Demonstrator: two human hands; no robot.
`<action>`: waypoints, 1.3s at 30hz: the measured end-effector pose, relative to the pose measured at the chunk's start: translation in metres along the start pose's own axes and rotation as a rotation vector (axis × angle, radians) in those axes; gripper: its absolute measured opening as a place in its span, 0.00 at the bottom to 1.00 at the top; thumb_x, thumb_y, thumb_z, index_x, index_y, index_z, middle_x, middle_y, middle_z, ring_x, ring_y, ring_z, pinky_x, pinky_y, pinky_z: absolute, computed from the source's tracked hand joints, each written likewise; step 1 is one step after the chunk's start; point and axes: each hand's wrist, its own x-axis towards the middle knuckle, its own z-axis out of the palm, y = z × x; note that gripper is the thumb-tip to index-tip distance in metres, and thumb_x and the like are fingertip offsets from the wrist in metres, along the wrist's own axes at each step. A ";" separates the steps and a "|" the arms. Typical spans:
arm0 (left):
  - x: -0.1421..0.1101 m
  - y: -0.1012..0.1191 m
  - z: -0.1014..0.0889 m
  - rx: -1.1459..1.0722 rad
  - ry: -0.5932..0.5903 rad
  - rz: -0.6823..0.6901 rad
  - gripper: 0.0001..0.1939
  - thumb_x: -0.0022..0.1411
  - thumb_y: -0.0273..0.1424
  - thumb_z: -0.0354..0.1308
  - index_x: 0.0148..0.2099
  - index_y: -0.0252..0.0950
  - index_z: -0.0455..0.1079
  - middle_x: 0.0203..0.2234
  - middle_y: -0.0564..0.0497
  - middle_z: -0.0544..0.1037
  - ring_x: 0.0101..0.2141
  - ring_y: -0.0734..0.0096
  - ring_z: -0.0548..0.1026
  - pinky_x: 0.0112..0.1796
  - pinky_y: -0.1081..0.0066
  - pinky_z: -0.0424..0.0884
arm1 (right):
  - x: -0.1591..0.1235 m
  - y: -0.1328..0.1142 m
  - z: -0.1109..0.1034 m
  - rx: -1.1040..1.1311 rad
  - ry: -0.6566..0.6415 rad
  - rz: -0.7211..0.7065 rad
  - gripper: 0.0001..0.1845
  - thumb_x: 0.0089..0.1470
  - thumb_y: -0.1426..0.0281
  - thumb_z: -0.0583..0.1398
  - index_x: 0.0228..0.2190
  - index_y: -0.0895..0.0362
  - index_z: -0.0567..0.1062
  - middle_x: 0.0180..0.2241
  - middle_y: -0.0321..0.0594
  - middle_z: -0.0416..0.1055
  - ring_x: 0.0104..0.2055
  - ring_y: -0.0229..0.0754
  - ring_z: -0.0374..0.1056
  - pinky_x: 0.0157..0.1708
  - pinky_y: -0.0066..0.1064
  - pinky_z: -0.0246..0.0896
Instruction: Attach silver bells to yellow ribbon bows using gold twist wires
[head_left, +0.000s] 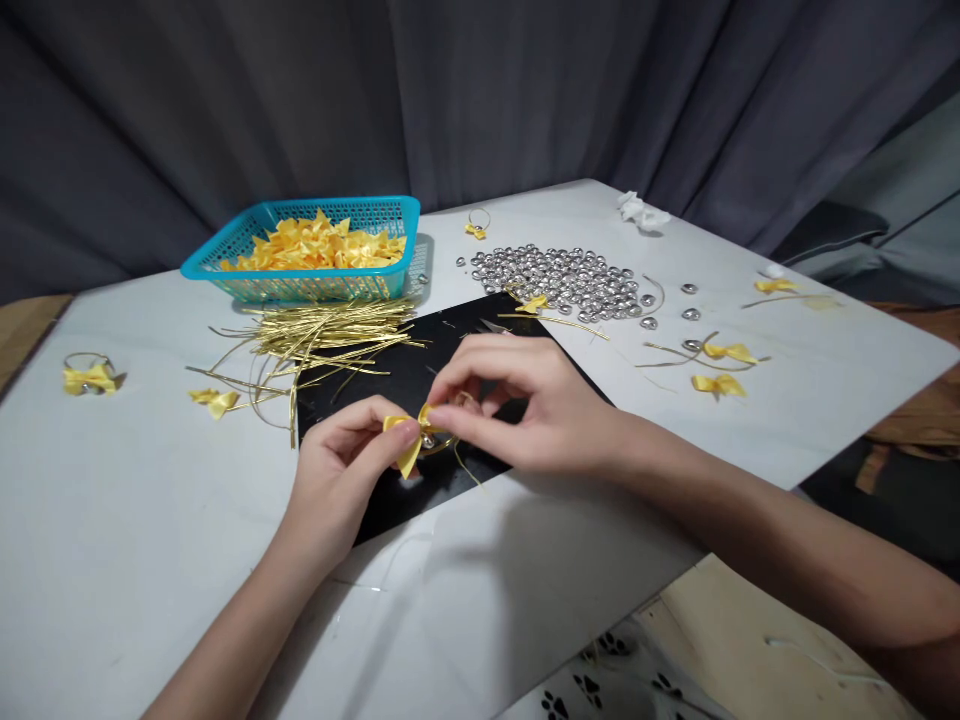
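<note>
Yellow satin makes up the small bow held between both hands, just above a black mat near the front of the bench. The left hand pinches one wing between thumb and fingers; the right hand is closed narrow at the bow's other side, though whether it also grips wire is hidden. A silver bead sits close under the knot, with a thin gold strand trailing below the right fingers. Good handling here would mean a steady, light left pinch so the satin does not crease, small right-hand fingertip movements, and the bead kept snug against the knot; pulling hard could skew the bow or kink the wire. Beyond the hands lie a heap of gold wires and a spread of silver beads, with a blue basket of yellow bows behind the wires.
</note>
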 end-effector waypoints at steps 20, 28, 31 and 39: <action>0.001 0.001 0.002 -0.003 -0.035 0.004 0.10 0.54 0.29 0.60 0.22 0.39 0.71 0.15 0.59 0.70 0.18 0.80 0.68 0.23 0.81 0.65 | 0.007 0.002 -0.003 0.449 -0.164 0.386 0.08 0.46 0.72 0.64 0.29 0.65 0.74 0.20 0.32 0.65 0.22 0.27 0.60 0.19 0.18 0.57; 0.001 0.010 0.008 0.198 -0.074 0.064 0.09 0.53 0.27 0.59 0.21 0.36 0.68 0.15 0.57 0.68 0.18 0.80 0.65 0.21 0.80 0.64 | 0.007 0.008 -0.006 0.608 -0.332 0.591 0.09 0.46 0.70 0.64 0.27 0.63 0.73 0.18 0.30 0.65 0.17 0.27 0.60 0.17 0.19 0.60; 0.002 0.013 0.006 0.306 -0.068 0.099 0.07 0.53 0.29 0.59 0.24 0.35 0.69 0.17 0.57 0.69 0.20 0.79 0.65 0.21 0.80 0.64 | 0.008 0.008 -0.005 0.531 -0.329 0.619 0.08 0.45 0.71 0.64 0.27 0.63 0.73 0.16 0.29 0.65 0.16 0.26 0.59 0.15 0.18 0.57; 0.002 0.007 0.002 0.465 -0.028 0.155 0.05 0.53 0.31 0.60 0.27 0.35 0.72 0.19 0.55 0.71 0.21 0.78 0.66 0.22 0.80 0.65 | 0.009 0.003 -0.002 0.361 -0.270 0.616 0.04 0.46 0.75 0.63 0.26 0.64 0.73 0.14 0.28 0.61 0.15 0.27 0.56 0.14 0.19 0.51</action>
